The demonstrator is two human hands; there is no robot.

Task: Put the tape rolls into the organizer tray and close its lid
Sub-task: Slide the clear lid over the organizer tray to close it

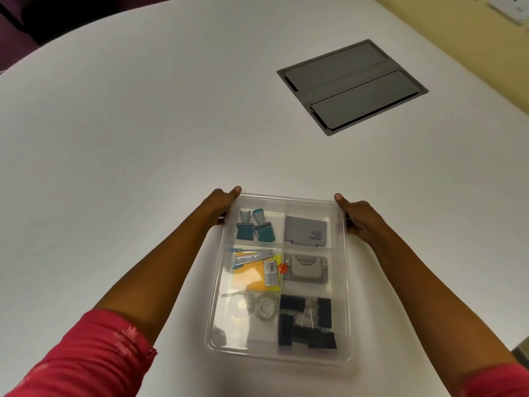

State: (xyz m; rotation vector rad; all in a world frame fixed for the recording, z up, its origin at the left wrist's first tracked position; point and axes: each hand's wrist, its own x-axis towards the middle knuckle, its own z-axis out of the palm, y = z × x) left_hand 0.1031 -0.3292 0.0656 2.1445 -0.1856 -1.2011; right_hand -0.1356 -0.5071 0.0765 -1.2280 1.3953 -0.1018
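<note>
A clear plastic organizer tray (347, 287) lies on the white table in front of me, with its transparent lid (307, 202) lying on top. Two clear tape rolls (267, 306) lie in the near-left compartment, seen through the lid. My left hand (221, 203) grips the far-left corner of the tray and lid, thumb on top. My right hand (356, 214) grips the far-right corner the same way. Other compartments hold stamps (254, 226), a grey ink pad (305, 231), a stapler with sticky notes (254, 272), a hole punch (305, 267) and black binder clips (307, 322).
A grey cable-access panel (352, 85) is set flush into the table at the far right. A wall with sockets (512, 7) rises beyond the table's right edge. The table's curved far edge runs along the upper left.
</note>
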